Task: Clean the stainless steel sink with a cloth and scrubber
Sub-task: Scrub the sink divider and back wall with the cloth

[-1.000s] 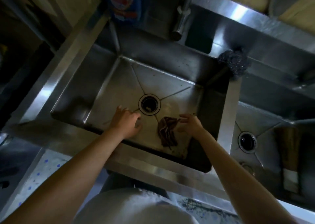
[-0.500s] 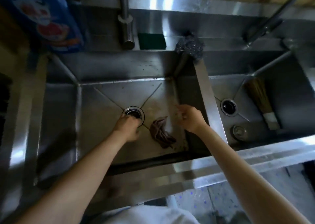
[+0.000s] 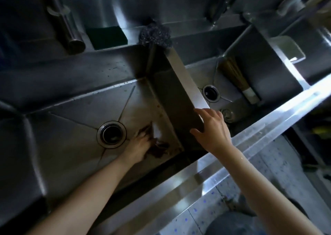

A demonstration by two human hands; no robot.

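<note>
Steel sink (image 3: 71, 113) | left hand (image 3: 139, 143) grips cloth (image 3: 157, 149) | right hand (image 3: 213, 129) spread on divider (image 3: 186, 84)

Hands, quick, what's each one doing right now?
Left hand: gripping the brown cloth on the sink floor.
Right hand: open, resting on the divider.

A little broom (image 3: 238, 81) lies in the right bowl, by its back wall. A round plug (image 3: 227, 113) sits near that bowl's front edge. A tap pipe (image 3: 61, 20) hangs by the back ledge. Speckled floor (image 3: 268, 165) shows below
</note>
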